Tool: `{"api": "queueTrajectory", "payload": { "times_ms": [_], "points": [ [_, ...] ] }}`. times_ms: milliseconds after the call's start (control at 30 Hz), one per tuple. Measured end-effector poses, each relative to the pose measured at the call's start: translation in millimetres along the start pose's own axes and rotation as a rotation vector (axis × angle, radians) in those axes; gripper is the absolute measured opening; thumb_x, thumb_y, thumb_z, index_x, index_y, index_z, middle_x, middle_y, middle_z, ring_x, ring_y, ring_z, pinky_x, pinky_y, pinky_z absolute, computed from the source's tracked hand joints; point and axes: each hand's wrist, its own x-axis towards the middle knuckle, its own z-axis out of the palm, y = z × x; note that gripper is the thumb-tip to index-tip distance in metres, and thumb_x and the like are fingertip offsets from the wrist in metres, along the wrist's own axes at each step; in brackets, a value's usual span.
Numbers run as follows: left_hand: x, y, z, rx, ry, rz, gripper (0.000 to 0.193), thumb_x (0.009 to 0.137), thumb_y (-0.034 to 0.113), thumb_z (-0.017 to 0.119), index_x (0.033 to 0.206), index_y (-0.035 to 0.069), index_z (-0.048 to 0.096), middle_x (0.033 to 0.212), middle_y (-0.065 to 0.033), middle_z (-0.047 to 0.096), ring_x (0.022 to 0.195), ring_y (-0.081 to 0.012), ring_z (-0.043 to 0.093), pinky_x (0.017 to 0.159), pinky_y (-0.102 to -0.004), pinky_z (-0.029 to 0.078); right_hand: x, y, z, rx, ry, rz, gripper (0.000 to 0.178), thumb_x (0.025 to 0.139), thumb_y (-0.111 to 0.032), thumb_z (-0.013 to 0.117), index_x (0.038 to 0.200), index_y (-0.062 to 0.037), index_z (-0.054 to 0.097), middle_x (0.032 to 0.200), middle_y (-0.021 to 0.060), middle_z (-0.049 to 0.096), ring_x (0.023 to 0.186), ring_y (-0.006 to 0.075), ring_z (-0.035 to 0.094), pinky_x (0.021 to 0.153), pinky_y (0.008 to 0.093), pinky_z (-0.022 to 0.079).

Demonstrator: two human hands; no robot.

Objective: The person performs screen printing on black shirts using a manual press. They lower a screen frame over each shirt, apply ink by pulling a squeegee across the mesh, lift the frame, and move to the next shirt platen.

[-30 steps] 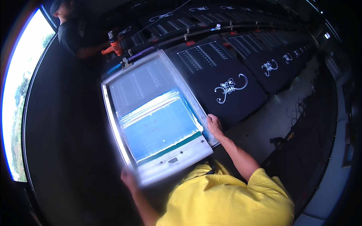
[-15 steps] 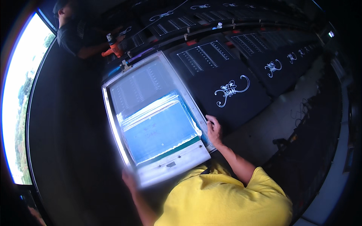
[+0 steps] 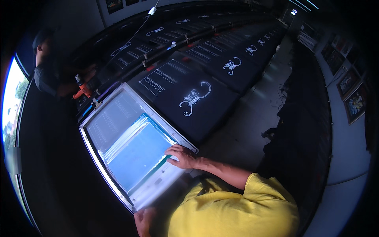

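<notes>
In front of me a silkscreen frame (image 3: 166,126) lies tilted over dark cloth. Its mesh shows a grey part with a faint ruled pattern and a blue part (image 3: 138,146) streaked with white ink (image 3: 130,135). Across its near end sits a pale, board-like squeegee (image 3: 156,182) with a green strip along its far edge, blurred by motion. My right hand (image 3: 182,157) is bent over the squeegee's right end. Down at the frame's near left corner is my left hand (image 3: 144,222), smeared and partly out of view, so its fingers cannot be made out.
Black cloth panels with white scroll designs (image 3: 193,98) run off in rows. An orange heat gun (image 3: 82,87) stands beyond the frame, near another person (image 3: 47,75). A small bottle (image 3: 173,44) rests between rows. Framed pictures (image 3: 355,100) hang at right.
The view has swung right and up, shifting the frame lower left. My right hand has moved from the frame's right side onto the squeegee's end. My left hand stays by the near left corner.
</notes>
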Motion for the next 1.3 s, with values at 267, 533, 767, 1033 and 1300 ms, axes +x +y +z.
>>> {"api": "queueTrajectory", "payload": {
  "times_ms": [267,533,767,1033,1300],
  "points": [
    [7.2,-84.7,36.9,0.085,-0.157,-0.134,0.044,0.103,0.031,0.053,0.126,-0.005,0.061,0.105,-0.0123,0.071,0.096,-0.0176,0.065,0.087,-0.0318,0.05,-31.4,-80.3,39.4,-0.411,-0.453,-0.388,0.059,0.076,-0.018,0.077,0.132,-0.0071,0.059,0.13,0.0114,0.062,0.123,0.031,0.054,0.101,0.0417,0.045],
    [14.8,-106.3,16.9,-0.479,-0.165,-0.239,0.053,0.107,0.045,0.043,0.131,0.0,0.057,0.102,-0.0083,0.07,0.076,-0.0113,0.059,0.062,-0.0245,0.047,24.9,-142.4,77.8,-0.521,-0.385,-0.423,0.046,0.065,-0.01,0.076,0.109,-0.0071,0.062,0.096,0.0077,0.062,0.089,0.0267,0.06,0.076,0.0389,0.049],
    [11.4,-106.7,9.3,-0.736,-0.056,-0.389,0.052,0.107,0.047,0.041,0.122,0.0,0.058,0.092,-0.0043,0.067,0.064,-0.0099,0.051,0.053,-0.0238,0.039,23.7,-150.4,106.0,-0.51,-0.319,-0.376,0.03,0.064,-0.009,0.074,0.091,-0.0085,0.061,0.084,0.0066,0.06,0.083,0.0268,0.06,0.072,0.0397,0.048],
    [21.1,-117.6,5.2,-0.64,-0.161,-0.365,0.058,0.106,0.053,0.037,0.112,0.002,0.062,0.078,-0.003,0.062,0.053,-0.0088,0.046,0.047,-0.0242,0.032,81.9,-132.1,108.5,-0.507,-0.289,-0.456,0.036,0.062,-0.009,0.078,0.094,-0.01,0.061,0.088,0.0049,0.064,0.084,0.0251,0.061,0.073,0.0381,0.047],
    [37.4,-126.0,12.6,-0.533,-0.053,-0.201,0.048,0.109,0.045,0.036,0.083,0.008,0.052,0.06,0.0029,0.041,0.052,-0.0089,0.036,0.048,-0.0274,0.03,180.2,-81.4,136.9,-0.549,-0.139,-0.542,0.043,0.06,-0.006,0.082,0.099,-0.0093,0.064,0.095,0.0046,0.067,0.088,0.0242,0.062,0.077,0.0367,0.048]
  ]
}}
